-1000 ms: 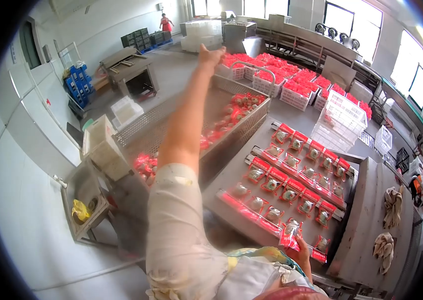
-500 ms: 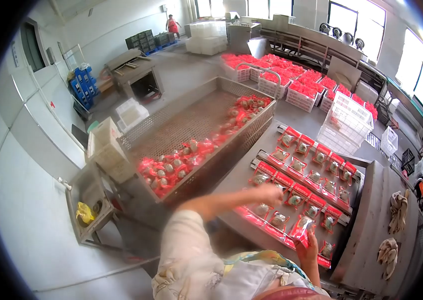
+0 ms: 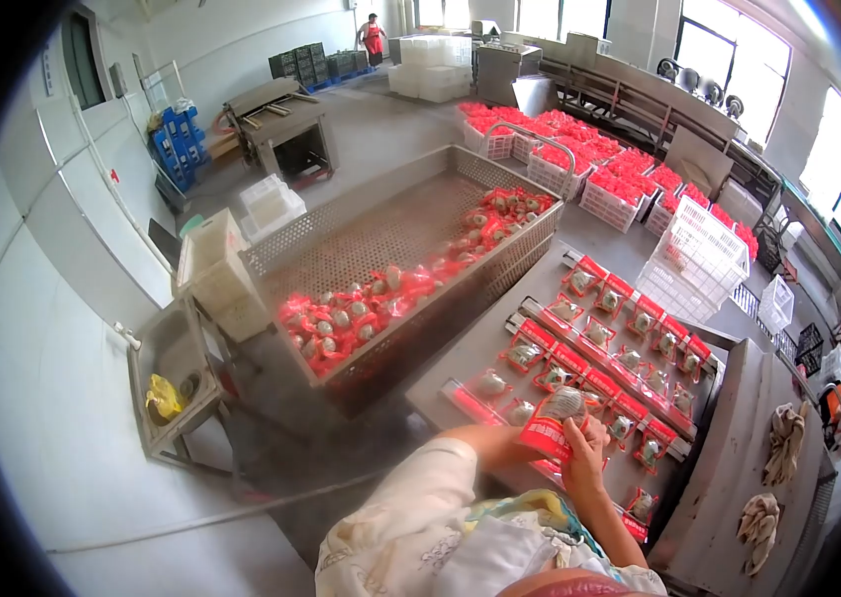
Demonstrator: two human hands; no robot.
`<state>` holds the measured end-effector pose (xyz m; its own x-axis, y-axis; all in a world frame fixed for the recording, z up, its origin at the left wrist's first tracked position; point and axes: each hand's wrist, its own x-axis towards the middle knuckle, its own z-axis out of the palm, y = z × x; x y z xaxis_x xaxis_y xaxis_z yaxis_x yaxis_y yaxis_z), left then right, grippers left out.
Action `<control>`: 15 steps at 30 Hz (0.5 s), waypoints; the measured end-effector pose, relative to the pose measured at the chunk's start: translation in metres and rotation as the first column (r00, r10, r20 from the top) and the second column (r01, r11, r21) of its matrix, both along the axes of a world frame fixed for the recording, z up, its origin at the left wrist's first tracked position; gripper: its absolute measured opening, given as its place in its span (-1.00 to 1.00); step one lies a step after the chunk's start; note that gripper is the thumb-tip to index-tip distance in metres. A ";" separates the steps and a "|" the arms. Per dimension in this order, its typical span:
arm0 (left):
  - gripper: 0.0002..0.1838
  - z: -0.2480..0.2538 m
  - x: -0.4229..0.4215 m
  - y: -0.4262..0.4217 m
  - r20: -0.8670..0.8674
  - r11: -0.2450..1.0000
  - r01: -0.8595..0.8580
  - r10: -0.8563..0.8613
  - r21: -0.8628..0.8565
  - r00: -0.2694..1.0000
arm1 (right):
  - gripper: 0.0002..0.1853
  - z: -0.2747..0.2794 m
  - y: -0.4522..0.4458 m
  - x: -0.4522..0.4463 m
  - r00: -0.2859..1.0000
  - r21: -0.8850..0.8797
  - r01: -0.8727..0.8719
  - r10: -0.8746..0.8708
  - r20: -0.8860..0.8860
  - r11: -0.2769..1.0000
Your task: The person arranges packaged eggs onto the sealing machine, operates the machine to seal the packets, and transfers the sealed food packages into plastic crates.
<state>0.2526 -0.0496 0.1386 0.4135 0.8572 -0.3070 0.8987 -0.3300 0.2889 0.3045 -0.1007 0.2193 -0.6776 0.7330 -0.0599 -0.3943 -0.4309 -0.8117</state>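
Yellow bag (image 3: 165,397) in metal basin (image 3: 170,350); 2 cloths (image 3: 786,443) lying apart; person (image 3: 373,42) near dark crates (image 3: 299,67).

A factory-style packing workshop with pale panelled walls (image 3: 52,348). At the centre, a perforated metal cart (image 3: 510,264) holds red plastic packets (image 3: 341,318). At four o'clock, more packets lie in rows on a steel worktable (image 3: 480,343). At one o'clock, white crates (image 3: 607,211) heaped with red packaging (image 3: 624,184) stand before a long metal line (image 3: 629,95), perhaps a conveyor, too distant to be sure. At eight o'clock, a metal sink (image 3: 162,353).

Red packet (image 3: 546,432) — grey oval lump (image 3: 567,402) inside, slanted, in right hand (image 3: 587,446)
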 end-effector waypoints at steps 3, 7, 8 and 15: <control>-0.66 -0.002 0.006 -0.001 0.015 1.000 0.006 -0.006 0.010 1.000 | -0.79 -0.017 -0.001 -0.007 0.993 -0.065 -0.067 0.072 0.092 0.996; -0.65 -0.005 0.014 -0.001 0.029 1.000 0.013 -0.014 0.024 0.999 | -0.78 -0.004 -0.001 -0.013 0.993 -0.179 -0.089 0.102 0.066 0.980; -0.65 -0.006 0.016 -0.001 0.034 0.999 0.015 -0.016 0.029 0.999 | -0.78 0.001 -0.001 -0.014 0.994 -0.216 -0.087 0.099 0.046 0.973; -0.62 -0.011 0.027 -0.002 0.073 0.998 0.025 -0.029 0.065 0.997 | -0.82 0.013 -0.005 -0.012 0.999 -0.339 0.025 -0.037 -0.029 0.941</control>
